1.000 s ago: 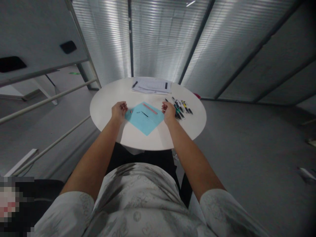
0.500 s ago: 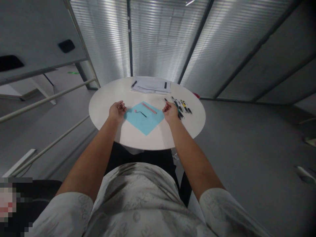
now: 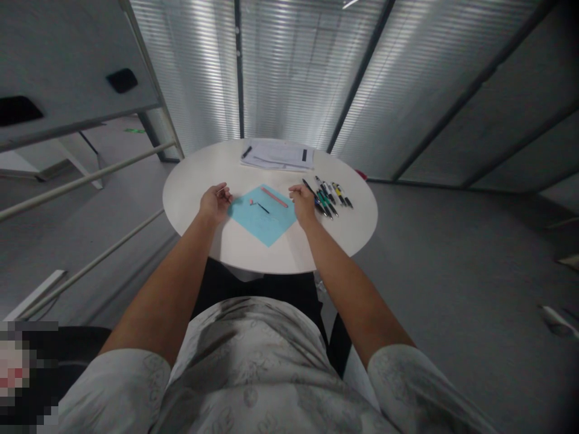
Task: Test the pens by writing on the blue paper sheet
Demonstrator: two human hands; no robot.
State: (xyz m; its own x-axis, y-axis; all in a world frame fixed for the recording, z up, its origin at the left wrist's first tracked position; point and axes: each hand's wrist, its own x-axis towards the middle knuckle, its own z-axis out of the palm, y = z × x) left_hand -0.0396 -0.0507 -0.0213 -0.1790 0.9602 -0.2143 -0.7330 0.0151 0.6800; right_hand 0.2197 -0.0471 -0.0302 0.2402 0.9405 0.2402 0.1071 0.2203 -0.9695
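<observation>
A light blue sheet point(image 3: 268, 232) lies on the round white table point(image 3: 190, 181), turned so that one corner points toward me. On it rest a pink strip point(image 3: 274, 198), a small pink piece point(image 3: 251, 202) and a short thin black item point(image 3: 263, 208). My left hand point(image 3: 216, 202) is at the sheet's left corner, palm up, fingers loosely curled and apart, with nothing in it. Over the right corner is my right hand point(image 3: 302, 204), its fingers bent toward the sheet's middle; no object shows between them. Several pens and markers point(image 3: 332, 196) lie just right of that hand.
A stack of papers point(image 3: 277, 155) with a dark pen on it sits at the table's far edge. Blinds stand behind the table. A white metal rail point(image 3: 90, 179) runs along the left. At the lower left, a pixelated patch covers part of the view.
My right hand has shifted slightly left and its fingers have stretched toward the sheet, uncovering more of the pens. The small pink piece appears a little further right. My left hand has hardly moved.
</observation>
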